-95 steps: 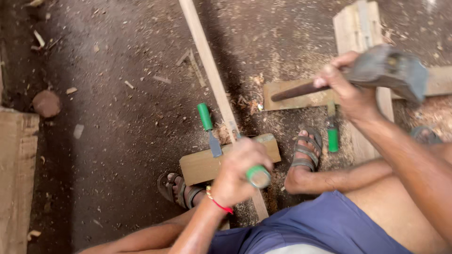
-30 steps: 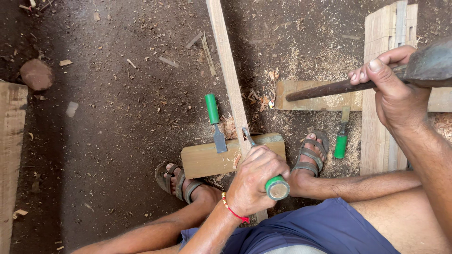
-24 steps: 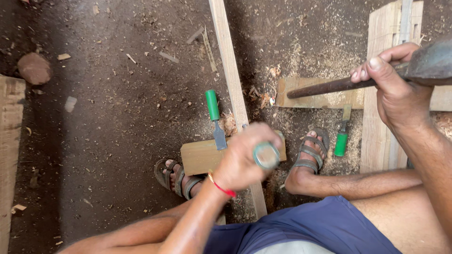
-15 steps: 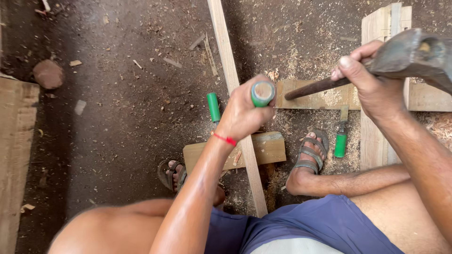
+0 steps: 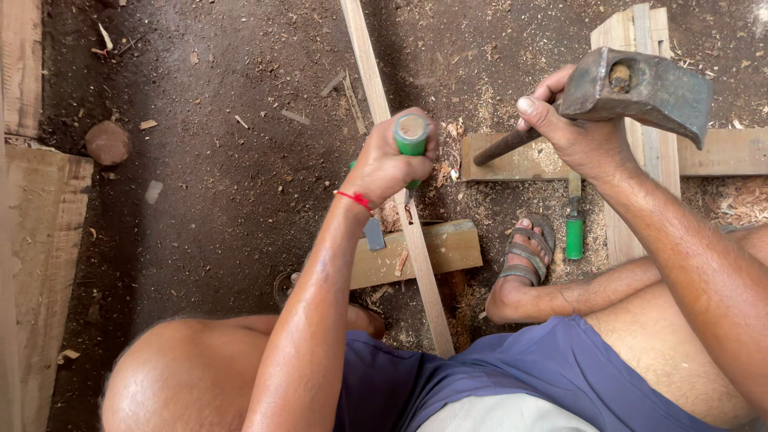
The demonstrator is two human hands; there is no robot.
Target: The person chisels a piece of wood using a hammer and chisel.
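Observation:
My left hand [image 5: 390, 162] grips a green-handled chisel [image 5: 411, 138] upright, its tip on a long thin wooden strip [image 5: 400, 184] that runs from the top of the view down toward me. The strip rests across a short wooden block [image 5: 448, 248]. My right hand [image 5: 578, 132] holds a heavy dark hammer [image 5: 640, 84] by its handle, raised to the right of the chisel. A second chisel blade [image 5: 374, 233] lies on the block under my left wrist. A third green-handled chisel [image 5: 574, 224] lies on the ground by my right foot [image 5: 524, 256].
Dirt floor strewn with sawdust and wood chips. Wooden boards [image 5: 648, 152] lie at the right, forming a cross. A wide plank [image 5: 44, 256] runs along the left edge. A round stone [image 5: 107, 142] sits at upper left. My knees fill the lower part of the view.
My left hand with the chisel moved up along the strip, away from the block toward the far side. The hammer in my right hand came in closer and lower toward the chisel.

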